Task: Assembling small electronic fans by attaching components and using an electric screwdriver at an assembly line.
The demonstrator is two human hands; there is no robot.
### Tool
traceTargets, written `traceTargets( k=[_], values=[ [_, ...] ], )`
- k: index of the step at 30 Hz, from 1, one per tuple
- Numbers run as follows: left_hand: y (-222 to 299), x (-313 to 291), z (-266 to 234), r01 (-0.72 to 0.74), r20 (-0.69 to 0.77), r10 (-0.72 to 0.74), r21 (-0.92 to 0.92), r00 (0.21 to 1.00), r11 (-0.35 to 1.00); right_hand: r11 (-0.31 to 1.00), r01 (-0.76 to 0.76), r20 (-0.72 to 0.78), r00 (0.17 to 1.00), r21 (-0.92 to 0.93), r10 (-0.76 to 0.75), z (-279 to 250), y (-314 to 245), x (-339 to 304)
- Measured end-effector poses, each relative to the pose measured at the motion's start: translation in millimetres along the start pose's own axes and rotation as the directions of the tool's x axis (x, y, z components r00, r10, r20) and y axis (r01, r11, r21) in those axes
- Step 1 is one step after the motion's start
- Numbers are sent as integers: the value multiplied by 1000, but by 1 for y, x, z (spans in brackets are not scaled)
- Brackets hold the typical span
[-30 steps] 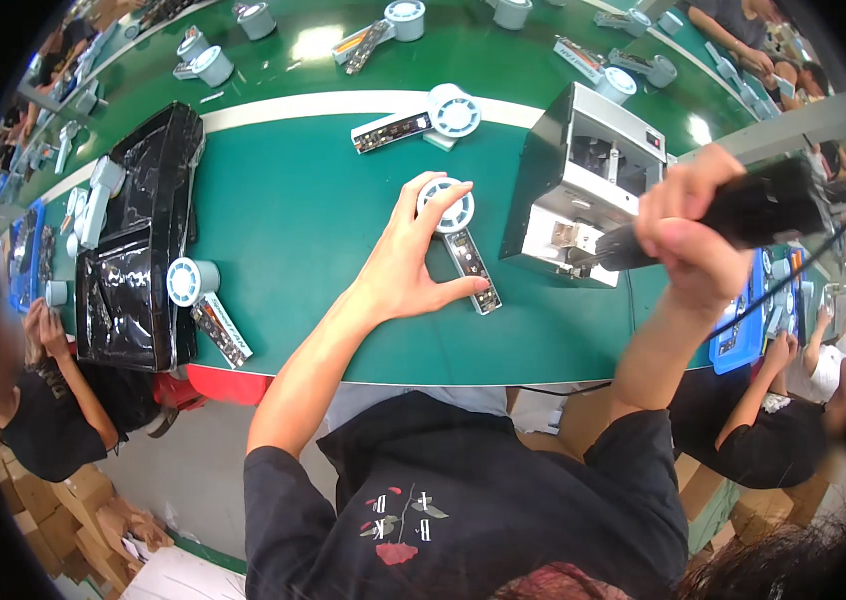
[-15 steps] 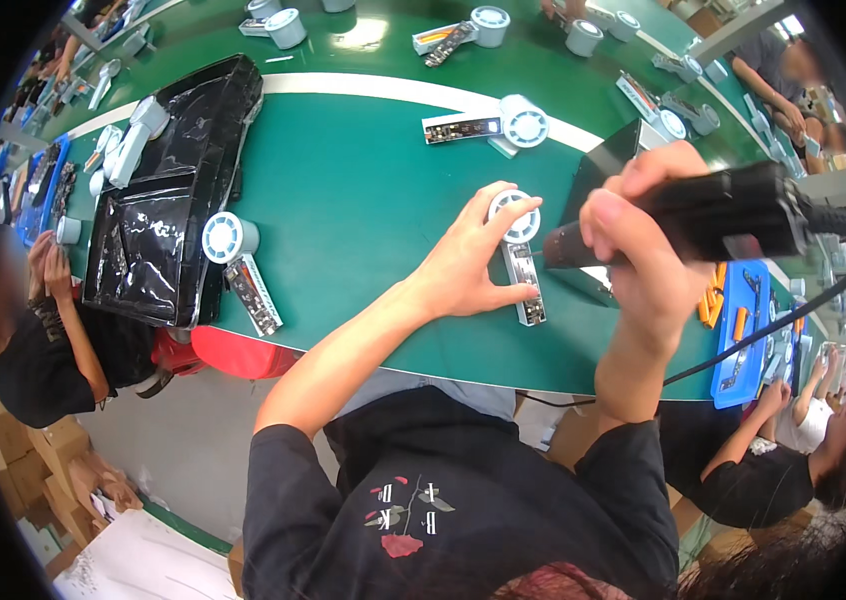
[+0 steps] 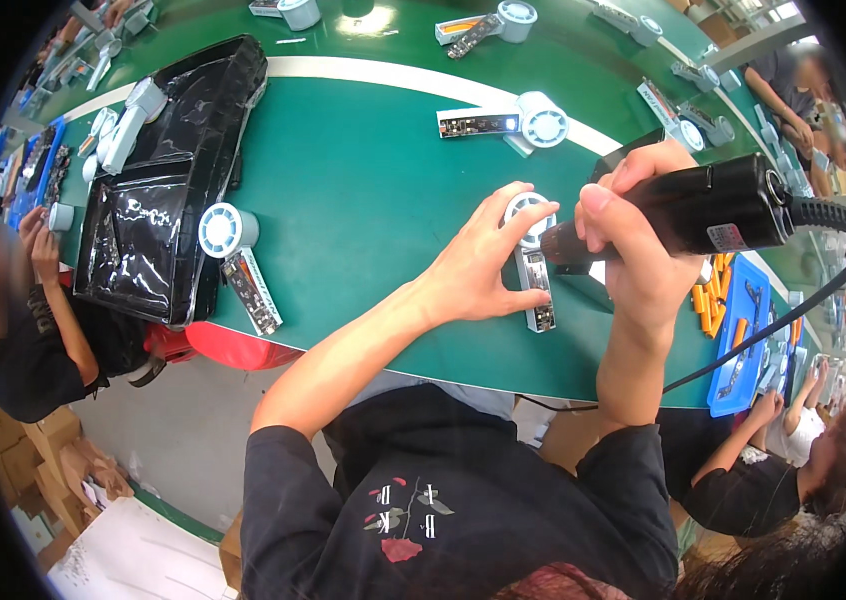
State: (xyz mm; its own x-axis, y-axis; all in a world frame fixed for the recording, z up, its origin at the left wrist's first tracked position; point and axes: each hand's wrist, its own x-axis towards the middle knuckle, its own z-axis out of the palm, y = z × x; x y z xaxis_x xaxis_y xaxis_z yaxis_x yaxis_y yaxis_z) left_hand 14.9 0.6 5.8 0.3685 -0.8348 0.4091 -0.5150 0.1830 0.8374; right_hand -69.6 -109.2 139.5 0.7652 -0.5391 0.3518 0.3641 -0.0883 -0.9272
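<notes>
A light-blue handheld fan [image 3: 535,270] lies on the green table, its round head away from me and its opened handle showing a circuit board. My left hand [image 3: 478,265] grips it, fingers at the head and thumb against the lower handle. In my right hand [image 3: 648,235] is a black electric screwdriver [image 3: 713,210] with a thick cable. It is held nearly level, its nose over the upper handle beside the fan head. The nose hides whatever contact there is at the tip.
A black plastic-wrapped tray [image 3: 158,190] holds fan parts at left, with an opened fan [image 3: 230,232] beside it. Another fan [image 3: 543,120] lies beyond my hands. Orange cylindrical cells [image 3: 711,305] and a blue tray [image 3: 725,385] sit at right. Co-workers sit on both sides.
The screwdriver has come in over the fan's handle, closer to the head. My left hand still holds the fan. A small light now shows on the board of the fan beyond.
</notes>
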Motion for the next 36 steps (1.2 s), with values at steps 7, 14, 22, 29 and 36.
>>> traceTargets(
  k=[7, 14, 22, 29, 36],
  values=[
    [-3, 0, 2, -11, -5, 11, 66, 1000, 998, 967, 184, 232, 962, -177, -141, -5, 11, -3],
    [-1, 0, 3, -3, 3, 3, 5, 1000, 1000, 996, 81, 335, 940, -24, -68, -18, 15, 3],
    [-1, 0, 4, 31, -29, -32, -30, 999, 999, 962, 159, 598, 757, 221, -262, -30, 18, 21],
    [-3, 4, 3, 20, 2, -20, 21, 1000, 1000, 969, 110, 602, 766, 222, -225, -35, 23, 24],
    [-1, 1, 4, 18, 48, -32, 283, 998, 959, 961, 277, 528, 813, 20, -245, -34, -9, 24]
  ],
)
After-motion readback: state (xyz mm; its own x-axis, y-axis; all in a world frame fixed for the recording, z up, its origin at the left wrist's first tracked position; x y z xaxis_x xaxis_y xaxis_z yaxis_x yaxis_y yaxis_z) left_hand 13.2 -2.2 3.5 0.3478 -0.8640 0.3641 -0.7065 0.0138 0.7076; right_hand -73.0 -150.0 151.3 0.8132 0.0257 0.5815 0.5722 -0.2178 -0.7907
